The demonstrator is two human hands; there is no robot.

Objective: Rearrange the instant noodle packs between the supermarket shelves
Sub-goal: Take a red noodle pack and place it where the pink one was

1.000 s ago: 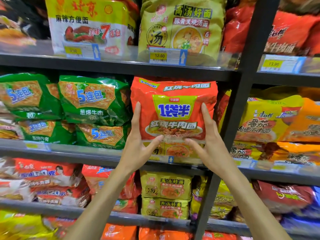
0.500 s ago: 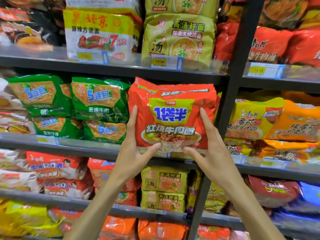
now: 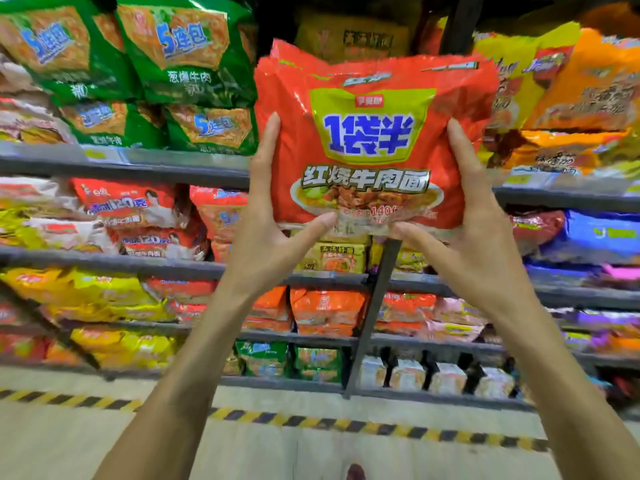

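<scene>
Left hand point(image 3: 266, 216) and right hand point(image 3: 462, 216) grip the noodle pack point(image 3: 370, 143).

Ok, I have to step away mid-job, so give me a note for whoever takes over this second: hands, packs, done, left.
Left hand: grips the red noodle pack at its left edge, thumb at the bottom.
Right hand: grips the right edge the same way.
Pack: upright, held in the air in front of the shelves, label facing you; green packs on the shelf to its left.
Done: pack is off the shelf.
Left: set it on its new shelf; which one is not shown.
</scene>
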